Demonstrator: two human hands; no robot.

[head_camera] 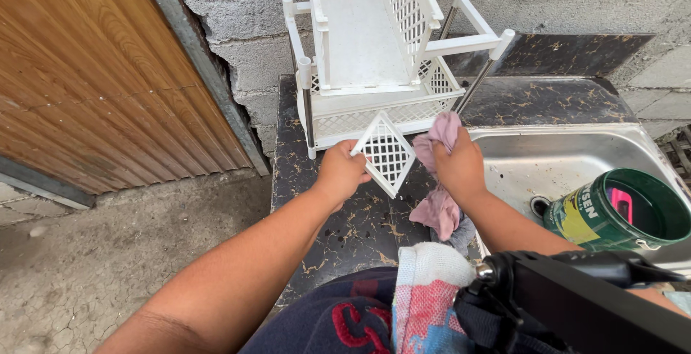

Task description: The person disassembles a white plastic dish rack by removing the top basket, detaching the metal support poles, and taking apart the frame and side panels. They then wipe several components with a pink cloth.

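Nearest the camera, a black camera mount (pixel 576 303) and a folded red, white and blue towel (pixel 428 296) over a dark blue lap. Beyond them, two bare forearms reaching out over a black marbled bench (pixel 360 232).

Left hand (pixel 340 173) closed on the near left corner of a small white lattice panel (pixel 387 154), held up tilted like a diamond above the bench. Right hand (pixel 459 167) closed round a pink rag (pixel 439 181), bunched against the panel's right edge and hanging down toward the bench.

Likely light and fairly stiff, that panel: thin moulded plastic, open square mesh inside a solid frame. Probably brittle across the thin bars, so best gripped by the frame or a corner, not the mesh. Possibly slippery if wet. Soft and limp, the rag; gatherable anywhere.

Farther off, a white plastic rack (pixel 374 59) of the same lattice against a rough grey wall. To the right, a steel sink (pixel 547 160) holding a green bucket (pixel 619 214).
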